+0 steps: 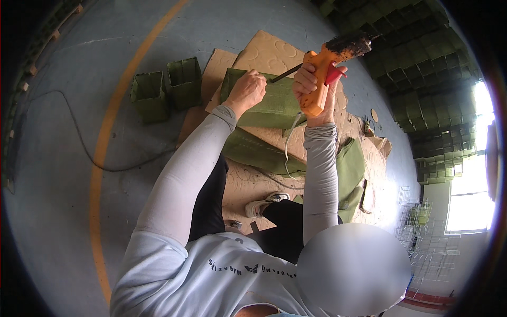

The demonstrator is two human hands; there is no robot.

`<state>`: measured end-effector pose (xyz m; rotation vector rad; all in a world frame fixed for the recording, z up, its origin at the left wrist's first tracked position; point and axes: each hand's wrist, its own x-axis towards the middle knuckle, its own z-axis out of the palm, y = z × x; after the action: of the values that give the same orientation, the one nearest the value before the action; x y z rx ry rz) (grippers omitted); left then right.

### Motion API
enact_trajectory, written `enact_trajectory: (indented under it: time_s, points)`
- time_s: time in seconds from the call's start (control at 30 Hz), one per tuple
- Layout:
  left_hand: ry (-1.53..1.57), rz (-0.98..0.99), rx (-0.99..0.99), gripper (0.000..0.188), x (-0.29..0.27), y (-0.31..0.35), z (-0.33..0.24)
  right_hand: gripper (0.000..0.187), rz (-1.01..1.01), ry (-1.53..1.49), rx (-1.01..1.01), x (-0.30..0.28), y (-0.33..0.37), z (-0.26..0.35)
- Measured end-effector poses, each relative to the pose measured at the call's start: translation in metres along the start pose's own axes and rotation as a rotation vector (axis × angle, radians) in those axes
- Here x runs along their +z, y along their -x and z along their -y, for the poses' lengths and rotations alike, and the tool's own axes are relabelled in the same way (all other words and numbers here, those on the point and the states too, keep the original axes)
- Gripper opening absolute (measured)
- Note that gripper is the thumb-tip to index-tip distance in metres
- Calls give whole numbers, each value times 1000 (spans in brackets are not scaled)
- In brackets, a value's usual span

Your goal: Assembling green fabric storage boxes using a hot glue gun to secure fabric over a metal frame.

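My right hand (pixel 316 87) is wrapped round the handle of an orange glue gun (pixel 315 102), with its red trigger (pixel 334 74) showing. The gun's front end is caked in black residue and points up to the right. A black glue stick (pixel 285 73) sticks out of the gun's back towards my left hand (pixel 246 92). The fingers of that hand are closed in a pinch at the stick's free end. Below both hands lies a green fabric-covered box (pixel 274 109) on its side. A white cord (pixel 287 145) hangs down from the gun.
Flattened cardboard (pixel 266 53) covers the floor under the work. Two open green boxes (pixel 149 95) stand at the left. More green fabric (pixel 351 164) lies by my right forearm. Stacked green boxes (pixel 422 68) line the right side. A dark cable (pixel 105 168) crosses the yellow floor line (pixel 100 142).
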<state>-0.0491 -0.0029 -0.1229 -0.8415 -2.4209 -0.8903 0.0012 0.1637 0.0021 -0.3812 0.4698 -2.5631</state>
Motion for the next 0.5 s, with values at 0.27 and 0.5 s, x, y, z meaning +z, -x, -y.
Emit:
enact_trajectory:
  time_s: [0.27,0.5]
  points:
    - [8,7,-15,17,0,0,-1,78,27,3,46,8,8,2]
    - [36,-13,-23,17,4,-1,-3,77,75,26,8,8,5,8]
